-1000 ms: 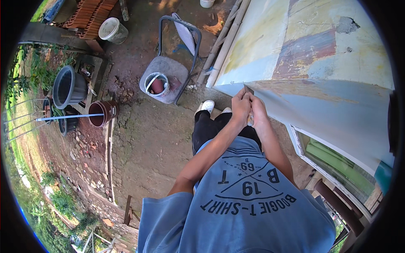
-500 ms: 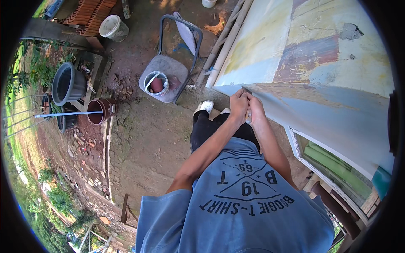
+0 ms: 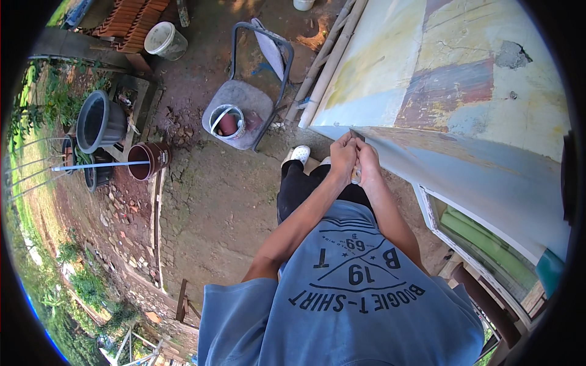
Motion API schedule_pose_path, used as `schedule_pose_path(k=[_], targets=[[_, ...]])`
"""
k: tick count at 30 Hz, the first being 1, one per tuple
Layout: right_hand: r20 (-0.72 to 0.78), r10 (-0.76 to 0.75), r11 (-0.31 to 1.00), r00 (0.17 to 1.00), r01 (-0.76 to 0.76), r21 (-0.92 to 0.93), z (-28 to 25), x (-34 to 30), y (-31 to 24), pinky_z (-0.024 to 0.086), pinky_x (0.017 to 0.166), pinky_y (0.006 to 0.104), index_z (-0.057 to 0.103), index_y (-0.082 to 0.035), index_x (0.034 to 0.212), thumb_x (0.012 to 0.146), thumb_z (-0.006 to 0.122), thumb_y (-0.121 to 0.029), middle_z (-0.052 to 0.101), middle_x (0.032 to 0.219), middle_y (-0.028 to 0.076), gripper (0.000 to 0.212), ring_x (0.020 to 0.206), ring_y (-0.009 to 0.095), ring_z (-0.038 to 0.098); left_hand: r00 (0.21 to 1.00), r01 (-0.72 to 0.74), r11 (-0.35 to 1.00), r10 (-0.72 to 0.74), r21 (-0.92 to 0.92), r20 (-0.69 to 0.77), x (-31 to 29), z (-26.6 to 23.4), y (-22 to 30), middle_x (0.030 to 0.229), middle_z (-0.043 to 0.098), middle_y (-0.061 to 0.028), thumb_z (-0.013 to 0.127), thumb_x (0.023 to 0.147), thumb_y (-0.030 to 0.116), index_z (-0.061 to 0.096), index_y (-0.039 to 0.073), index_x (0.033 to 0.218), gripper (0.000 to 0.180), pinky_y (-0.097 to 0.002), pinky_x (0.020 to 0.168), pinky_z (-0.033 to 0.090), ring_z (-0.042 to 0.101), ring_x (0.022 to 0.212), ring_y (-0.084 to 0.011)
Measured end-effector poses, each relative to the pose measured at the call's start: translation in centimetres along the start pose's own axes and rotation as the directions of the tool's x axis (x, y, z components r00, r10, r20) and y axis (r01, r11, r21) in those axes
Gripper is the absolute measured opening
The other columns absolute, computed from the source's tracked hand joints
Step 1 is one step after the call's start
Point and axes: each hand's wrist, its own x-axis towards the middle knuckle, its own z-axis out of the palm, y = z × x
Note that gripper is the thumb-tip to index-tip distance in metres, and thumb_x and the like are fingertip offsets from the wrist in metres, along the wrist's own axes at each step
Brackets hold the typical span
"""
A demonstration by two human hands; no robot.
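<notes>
Left hand [image 3: 343, 156] and right hand [image 3: 368, 161] have edged slightly toward the left corner of the painted wall [image 3: 452, 143]. Both clench a scraper [image 3: 356, 175], blade at the wall's edge.

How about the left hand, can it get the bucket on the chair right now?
Probably not without stepping closer: the left hand is wrapped round a tool with the right hand, and the bucket sits away on the chair. Nothing seems to block the space between.
</notes>
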Motion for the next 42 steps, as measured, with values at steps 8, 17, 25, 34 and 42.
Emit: schedule_pose_path(k=[8,17,25,34,42], targets=[[-0.001,-0.005,1.0,1.0,0.005,0.017,0.1,0.1,0.5,0.037,0.041,0.0258,0.054,-0.009,0.081,0.099,0.048,-0.026,0.049,0.062,-0.003,0.025,0.048,0.008,0.045,1.0,0.002,1.0,-0.002,0.008,0.005,1.4,-0.9,-1.2,0.061,0.052,0.0021,0.043,0.099,0.007,0.062,-0.002,0.106,0.022,-0.0192,0.039,0.034,0.042,0.043,-0.0029],[-0.018,-0.072,0.997,0.997,0.072,0.01,0.5,-1.9,-0.6,0.032,0.038,0.0258,0.048,-0.011,0.073,0.1,0.046,-0.025,0.044,0.058,-0.002,0.031,0.043,0.008,0.039,0.998,-0.049,0.998,0.048,0.035,0.037,-0.8,0.7,0.4,0.057,0.051,0.0025,0.043,0.099,0.006,0.061,-0.003,0.115,0.025,-0.0195,0.036,0.032,0.039,0.039,-0.003],[0.087,0.05,0.994,0.995,-0.058,0.096,0.4,-1.9,-1.1,0.031,0.037,0.0251,0.052,-0.014,0.071,0.1,0.046,-0.024,0.045,0.056,-0.005,0.032,0.042,0.006,0.038,0.999,0.024,1.0,-0.024,-0.008,0.025,-1.0,0.6,0.5,0.056,0.051,0.0006,0.042,0.099,0.006,0.056,-0.007,0.122,0.03,-0.0199,0.036,0.031,0.038,0.038,-0.0043],[0.134,0.073,0.987,0.988,-0.091,0.134,-0.4,-4.0,-1.9,0.031,0.036,0.025,0.05,-0.014,0.069,0.1,0.045,-0.025,0.042,0.053,-0.005,0.033,0.041,0.006,0.035,0.995,0.045,0.998,-0.04,-0.049,0.09,-2.2,1.3,1.1,0.056,0.051,0.0015,0.045,0.098,0.006,0.052,-0.006,0.128,0.033,-0.0202,0.035,0.035,0.041,0.038,-0.0043],[0.113,0.088,0.992,0.99,-0.097,0.08,0.0,-2.4,-1.9,0.034,0.036,0.0246,0.051,-0.015,0.07,0.097,0.049,-0.022,0.046,0.054,-0.005,0.028,0.04,0.006,0.039,1.0,0.019,0.993,-0.018,-0.12,0.012,-2.3,1.7,0.9,0.061,0.051,0.0041,0.044,0.098,0.008,0.06,0.001,0.109,0.02,-0.0184,0.04,0.034,0.042,0.043,-0.0021]])
